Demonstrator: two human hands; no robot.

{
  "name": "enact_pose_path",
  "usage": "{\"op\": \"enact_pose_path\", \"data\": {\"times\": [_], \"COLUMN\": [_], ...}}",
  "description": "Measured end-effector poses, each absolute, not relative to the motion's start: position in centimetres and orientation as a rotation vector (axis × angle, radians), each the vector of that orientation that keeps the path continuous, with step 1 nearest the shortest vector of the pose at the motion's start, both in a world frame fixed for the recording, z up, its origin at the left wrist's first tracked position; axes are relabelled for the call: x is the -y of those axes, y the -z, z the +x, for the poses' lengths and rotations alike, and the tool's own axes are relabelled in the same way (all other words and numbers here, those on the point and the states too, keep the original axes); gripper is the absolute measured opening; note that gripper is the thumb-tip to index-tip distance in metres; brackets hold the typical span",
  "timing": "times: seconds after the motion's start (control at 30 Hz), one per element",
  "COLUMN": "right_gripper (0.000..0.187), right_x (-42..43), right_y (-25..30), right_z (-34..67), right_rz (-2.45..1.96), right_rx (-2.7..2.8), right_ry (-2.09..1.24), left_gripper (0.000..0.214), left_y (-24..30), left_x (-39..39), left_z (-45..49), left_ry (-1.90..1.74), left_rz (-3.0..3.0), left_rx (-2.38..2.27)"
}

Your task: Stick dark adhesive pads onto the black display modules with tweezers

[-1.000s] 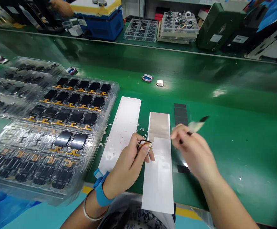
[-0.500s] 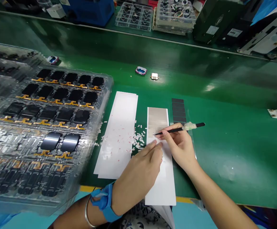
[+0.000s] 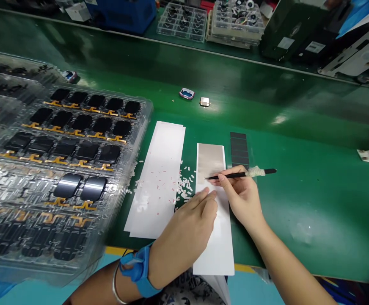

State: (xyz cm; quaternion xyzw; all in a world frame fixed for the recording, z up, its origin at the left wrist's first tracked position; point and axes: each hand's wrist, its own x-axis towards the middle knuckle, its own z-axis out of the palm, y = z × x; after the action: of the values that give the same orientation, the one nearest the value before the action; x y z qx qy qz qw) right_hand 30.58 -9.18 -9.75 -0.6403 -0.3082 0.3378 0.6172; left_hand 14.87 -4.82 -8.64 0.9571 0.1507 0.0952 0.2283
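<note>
My right hand [image 3: 242, 199] is closed in a pinch on a thin black tweezer-like tool [image 3: 232, 174] with a white wad wrapped round its shaft. The tool's tip touches the grey upper part of a long white liner strip [image 3: 215, 241]. My left hand [image 3: 187, 228] lies on that same strip just below the tip, with its fingers stretched flat and pressing the strip down. Nothing shows in its fingers. A blue strap and a bangle are on the left wrist. Small white peeled bits [image 3: 184, 184] lie scattered left of the strip.
A second white strip [image 3: 159, 178] lies to the left. Clear plastic trays [image 3: 141, 135] with several black screens and orange flex cables fill the left side. A dark strip [image 3: 239, 148] lies beside the tool. Two small parts [image 3: 187, 93] [image 3: 205, 101] sit farther back. Trays and machines line the far edge.
My left hand, which held a small black-framed part a second ago, came down flat on the strip. My right hand brought the tool's tip onto the strip. Little has moved over the last half second.
</note>
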Motion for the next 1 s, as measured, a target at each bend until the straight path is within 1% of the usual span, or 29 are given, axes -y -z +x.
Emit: {"op": "enact_pose_path", "data": {"times": [0.2,0.27,0.33,0.43,0.53,0.63,0.77,1.0], "right_gripper": [0.017,0.015,0.011,0.007,0.007,0.01,0.01,0.009], "right_x": [9.2,9.4,10.0,11.2,12.1,12.4,12.1,12.2], "right_y": [9.3,8.8,8.1,6.6,5.7,5.9,6.8,7.2], "right_z": [30.4,30.7,30.9,30.3,28.6,26.8,25.5,25.4], "right_rz": [-1.412,-1.369,-1.333,-1.308,-1.283,-1.24,-1.229,-1.308], "right_rx": [0.69,0.675,0.654,0.627,0.643,0.632,0.599,0.618], "right_ry": [-0.854,-0.83,-0.743,-0.572,-0.473,-0.474,-0.426,-0.359], "left_gripper": [0.033,0.031,0.025,0.015,0.015,0.013,0.013,0.015], "left_y": [8.0,7.7,7.4,7.0,6.8,6.6,6.5,7.0], "left_x": [4.8,4.8,4.6,4.2,4.0,4.0,4.3,4.5], "left_z": [15.1,15.2,15.2,15.1,15.0,15.0,15.0,15.0], "left_ry": [-0.303,-0.312,-0.314,-0.368,-0.461,-0.489,-0.511,-0.546], "left_rz": [2.555,2.459,2.29,1.884,1.457,1.224,1.11,1.142], "left_rx": [-0.481,-0.524,-0.584,-0.675,-0.675,-0.61,-0.549,-0.555]}}
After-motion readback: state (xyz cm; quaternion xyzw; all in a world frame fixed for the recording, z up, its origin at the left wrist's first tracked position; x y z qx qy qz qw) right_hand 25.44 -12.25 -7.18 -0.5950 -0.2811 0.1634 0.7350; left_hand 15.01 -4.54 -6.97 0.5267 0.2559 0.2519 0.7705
